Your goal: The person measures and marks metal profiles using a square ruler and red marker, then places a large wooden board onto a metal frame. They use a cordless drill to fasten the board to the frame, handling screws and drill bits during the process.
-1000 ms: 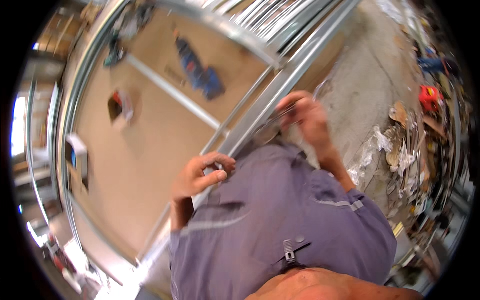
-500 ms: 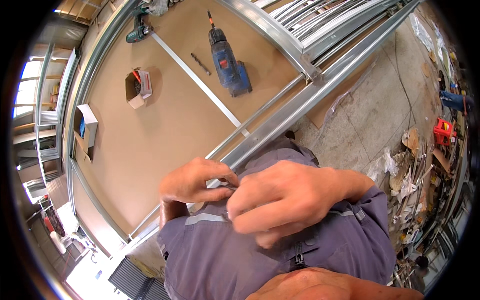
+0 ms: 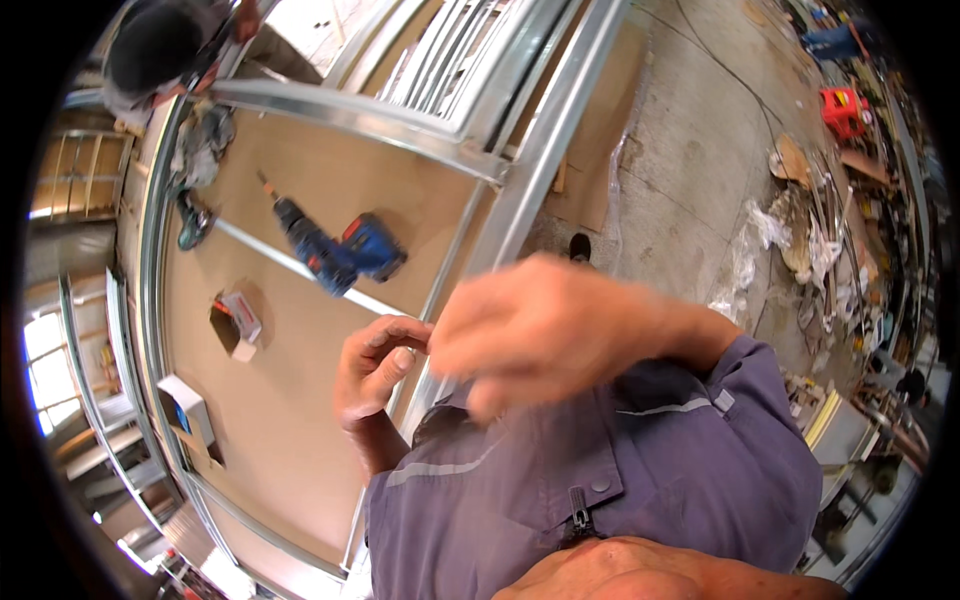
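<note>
My left hand (image 3: 378, 370) is raised in front of my chest, its fingers curled and thumb bent toward the index finger. Close against its fingertips is my right hand (image 3: 540, 325), smeared by motion, knuckles up. Anything small between the fingertips is hidden. Beyond the hands, a blue cordless drill (image 3: 318, 248) with an orange-tipped bit lies on a brown board (image 3: 290, 430), apart from both hands. A green power tool (image 3: 192, 222) rests at the board's far left edge.
An open carton (image 3: 240, 326) and a white box (image 3: 190, 410) stand on the board's left side. A metal frame (image 3: 540, 170) borders the board. Another person (image 3: 155, 55) leans in at top left. Scraps and a red object (image 3: 845, 113) lie on the right.
My view has swung, so the board and drill appear farther left and turned. Both hands stay close together, slightly higher in the picture. Another person has come into view at top left.
</note>
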A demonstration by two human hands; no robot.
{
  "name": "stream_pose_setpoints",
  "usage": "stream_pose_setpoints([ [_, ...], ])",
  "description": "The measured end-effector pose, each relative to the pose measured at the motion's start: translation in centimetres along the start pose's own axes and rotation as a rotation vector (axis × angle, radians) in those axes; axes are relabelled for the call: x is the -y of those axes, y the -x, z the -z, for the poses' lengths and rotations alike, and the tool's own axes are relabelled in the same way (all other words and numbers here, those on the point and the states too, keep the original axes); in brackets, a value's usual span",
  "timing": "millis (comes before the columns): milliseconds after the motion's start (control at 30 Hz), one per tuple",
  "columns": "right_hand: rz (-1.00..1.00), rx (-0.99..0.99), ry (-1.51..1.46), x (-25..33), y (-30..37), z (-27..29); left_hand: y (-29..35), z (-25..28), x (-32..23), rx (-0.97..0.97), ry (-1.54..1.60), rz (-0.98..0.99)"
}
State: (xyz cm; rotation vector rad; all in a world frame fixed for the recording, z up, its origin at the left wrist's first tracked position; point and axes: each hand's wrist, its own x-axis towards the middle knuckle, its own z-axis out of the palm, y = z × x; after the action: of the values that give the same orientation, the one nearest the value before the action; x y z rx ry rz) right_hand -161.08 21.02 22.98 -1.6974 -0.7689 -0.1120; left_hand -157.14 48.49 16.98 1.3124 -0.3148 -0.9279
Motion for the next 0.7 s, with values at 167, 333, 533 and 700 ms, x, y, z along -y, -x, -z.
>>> stream_pose_setpoints([
  [167, -0.083, -0.39, 0.387, 4.3, 8.0, 18.4, -9.3, -7.7, 1.9, 0.001, -0.236, 0.044],
  [333, 0.164, -0.402, 0.575, 11.2, 15.3, 33.0, -19.8, -18.6, 4.1, -0.002, -0.627, 0.183],
  [533, 0.27, -0.339, 0.608, 14.1, 24.2, 45.7, -33.6, -31.8, 3.6, 0.176, -0.654, 0.205],
  [700, 0.276, -0.359, 0.649, 13.5, 29.7, 55.8, -46.5, -38.2, 4.3, 0.326, -0.778, 0.144],
])
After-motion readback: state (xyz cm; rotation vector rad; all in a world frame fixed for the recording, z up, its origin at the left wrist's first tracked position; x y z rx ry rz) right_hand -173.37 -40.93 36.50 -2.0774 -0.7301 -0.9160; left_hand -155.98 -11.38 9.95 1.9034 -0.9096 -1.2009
